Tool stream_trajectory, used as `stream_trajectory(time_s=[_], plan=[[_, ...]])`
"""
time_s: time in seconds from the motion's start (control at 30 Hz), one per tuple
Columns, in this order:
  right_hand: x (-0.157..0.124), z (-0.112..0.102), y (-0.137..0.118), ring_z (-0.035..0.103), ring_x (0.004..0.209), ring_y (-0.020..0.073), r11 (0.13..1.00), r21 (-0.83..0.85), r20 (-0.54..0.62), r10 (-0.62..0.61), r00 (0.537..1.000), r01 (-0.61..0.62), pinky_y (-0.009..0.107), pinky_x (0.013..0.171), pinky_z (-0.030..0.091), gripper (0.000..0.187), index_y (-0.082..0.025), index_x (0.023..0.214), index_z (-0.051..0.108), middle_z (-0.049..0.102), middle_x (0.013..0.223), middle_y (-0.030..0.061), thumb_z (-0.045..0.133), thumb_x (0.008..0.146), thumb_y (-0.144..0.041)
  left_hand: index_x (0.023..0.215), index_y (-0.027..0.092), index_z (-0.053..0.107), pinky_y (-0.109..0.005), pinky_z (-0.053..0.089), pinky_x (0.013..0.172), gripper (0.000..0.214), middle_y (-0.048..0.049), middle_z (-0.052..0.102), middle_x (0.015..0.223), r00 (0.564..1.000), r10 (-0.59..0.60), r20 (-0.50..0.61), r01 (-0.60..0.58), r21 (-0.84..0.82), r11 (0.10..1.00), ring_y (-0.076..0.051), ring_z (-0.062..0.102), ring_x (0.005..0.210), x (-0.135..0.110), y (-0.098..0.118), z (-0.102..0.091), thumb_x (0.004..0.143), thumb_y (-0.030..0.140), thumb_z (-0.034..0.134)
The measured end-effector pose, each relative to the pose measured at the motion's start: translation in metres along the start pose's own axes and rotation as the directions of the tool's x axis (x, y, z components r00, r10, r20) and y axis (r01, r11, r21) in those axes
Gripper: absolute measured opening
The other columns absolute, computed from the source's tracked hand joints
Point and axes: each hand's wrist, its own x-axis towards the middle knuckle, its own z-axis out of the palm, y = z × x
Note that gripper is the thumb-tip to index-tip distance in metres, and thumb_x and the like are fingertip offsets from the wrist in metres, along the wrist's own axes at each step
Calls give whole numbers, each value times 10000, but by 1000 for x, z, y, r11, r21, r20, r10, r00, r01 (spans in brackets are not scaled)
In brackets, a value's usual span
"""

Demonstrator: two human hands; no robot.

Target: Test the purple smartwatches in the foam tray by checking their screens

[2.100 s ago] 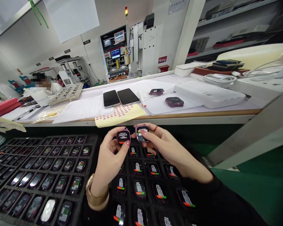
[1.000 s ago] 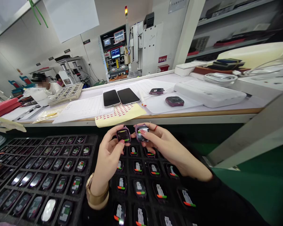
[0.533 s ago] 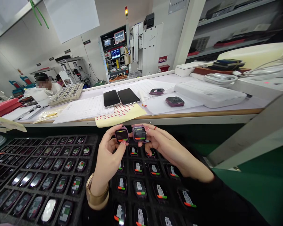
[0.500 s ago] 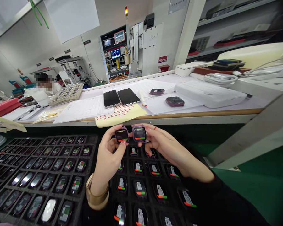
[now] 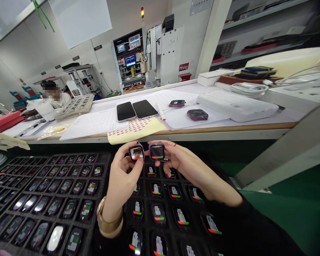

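Note:
My left hand [image 5: 125, 177] grips a purple smartwatch [image 5: 136, 153] without a strap, its thumb at the screen's lower edge. That screen is lit and displays a picture of a person above a red and green bar. Close beside it, my right hand [image 5: 176, 156] holds a second purple smartwatch [image 5: 157, 152] by its side. Its screen is dark apart from a yellow line at the top and a red and green bar below. Both watches face me above a black foam tray [image 5: 167, 202] of similar lit watches, partly covered by my hands.
Another foam tray [image 5: 100, 192] full of watches lies at left. On the bench behind are two phones [image 5: 126, 112], a yellow sticker sheet [image 5: 136, 131], papers [image 5: 90, 124], two more watches [image 5: 197, 114] and a white box [image 5: 237, 106]. A person [image 5: 54, 94] sits at far left.
The screen of the watch in my left hand has gone from dark to a picture of a person. Both hands stay nearly in place. The person at far left has shifted slightly.

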Motion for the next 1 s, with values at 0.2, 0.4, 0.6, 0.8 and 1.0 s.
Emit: stream_trajectory(time_s=[0.2,0.4,0.6,0.8,1.0], plan=[[-1,1,-2,621,766,186,1000,-6,17,-3,1000,3,191,458,498,449,-145,1279,620,692,1097,140,600,960,-459,1197,250,638,-182,565,782,343,-35,696,1203,999,33,-16,-33,5,999,-132,707,977,1,-2,0,871,168,704],[-5,4,-5,607,791,171,990,-131,29,-48,998,52,177,476,518,486,-166,1312,599,670,1067,101,725,882,-353,1221,249,626,-190,569,786,367,-47,670,1261,1000,12,5,-12,23,1000,-150,697,1023,0,-2,0,869,190,714],[-2,4,-3,599,780,162,984,-165,62,-62,996,71,164,470,522,498,-152,1315,570,647,969,78,733,881,-333,1212,264,631,-166,567,776,363,-28,677,1235,1000,0,13,0,16,1000,-130,693,1008,0,-2,0,868,183,715],[-4,5,-5,554,635,121,983,-169,62,-63,996,73,169,478,521,454,-145,1281,585,623,804,20,709,877,-309,1148,247,667,-201,599,744,226,-38,691,1181,1000,15,-11,-15,22,1000,-123,696,891,0,1,1,922,265,664],[-2,5,-3,572,651,136,985,-163,49,-51,997,58,171,462,514,480,-150,1300,585,614,777,17,708,907,-396,1175,251,642,-216,594,801,298,-42,671,1223,1000,-10,19,10,5,1000,-145,695,973,0,-1,-1,885,213,700]])
